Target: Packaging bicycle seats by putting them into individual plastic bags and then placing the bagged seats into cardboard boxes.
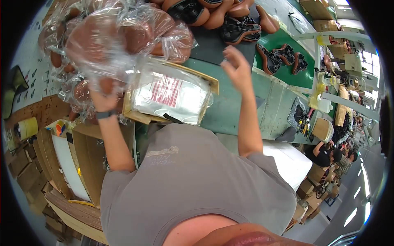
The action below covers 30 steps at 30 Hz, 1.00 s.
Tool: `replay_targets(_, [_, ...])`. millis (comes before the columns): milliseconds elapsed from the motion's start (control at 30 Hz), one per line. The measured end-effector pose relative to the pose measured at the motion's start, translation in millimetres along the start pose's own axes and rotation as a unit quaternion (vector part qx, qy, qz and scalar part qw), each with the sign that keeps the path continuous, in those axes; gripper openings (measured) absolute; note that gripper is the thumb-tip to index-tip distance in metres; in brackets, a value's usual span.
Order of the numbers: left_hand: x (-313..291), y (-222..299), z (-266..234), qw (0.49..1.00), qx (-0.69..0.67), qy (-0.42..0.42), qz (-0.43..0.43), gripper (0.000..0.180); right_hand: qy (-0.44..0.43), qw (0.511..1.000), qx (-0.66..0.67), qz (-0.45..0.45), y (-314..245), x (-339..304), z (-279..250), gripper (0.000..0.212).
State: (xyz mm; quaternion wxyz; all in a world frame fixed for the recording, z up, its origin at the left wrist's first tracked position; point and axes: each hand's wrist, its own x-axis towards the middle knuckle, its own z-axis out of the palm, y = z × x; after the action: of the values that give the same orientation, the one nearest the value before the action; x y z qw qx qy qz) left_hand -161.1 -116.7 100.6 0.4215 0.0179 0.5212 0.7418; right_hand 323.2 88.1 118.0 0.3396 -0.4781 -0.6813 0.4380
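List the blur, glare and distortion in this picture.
Head view: motion blur softens the left hand and smears the bagged brown saddle beyond it; glare whitens the silvery packet; ceiling lights blow out white; straight edges bow toward the dark rim.

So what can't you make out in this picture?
All in the head view:
- Left hand: how its fingers close is lost to motion blur.
- Bagged saddle above it: its outline is smeared by motion and shiny film.
- Box: its floor is hidden by the white pack.
- Topmost saddles: cut off by the picture's upper edge.
- Farthest workers, right: too small to tell their work.
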Motion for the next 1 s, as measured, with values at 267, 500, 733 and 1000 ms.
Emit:
replay_targets(267, [54, -18, -22, 0.616, 0.626, 0.303, 0.369, 0.076, 0.032, 0.758, -0.651, -0.033, 232, 252, -153, 0.09])
replay_targets(500, [-81, -180, 102, 0.606, 0.602, -0.148, 0.499, 0.048, -0.15, 0.792, -0.585, 0.089, 275, 220, -119, 0.061])
replay_targets(733, [-87, -366, 107, 0.451, 0.717, -0.518, 0.12, 0.034, 0.057, 0.83, 0.292, 0.472, 225, -65, -31, 0.082])
replay_targets(1000, [-79, -425, 68, 0.537, 0.659, -0.503, 0.157, 0.024, 0.107, 0.463, 0.855, 0.208, 51, -321, -13, 0.102])
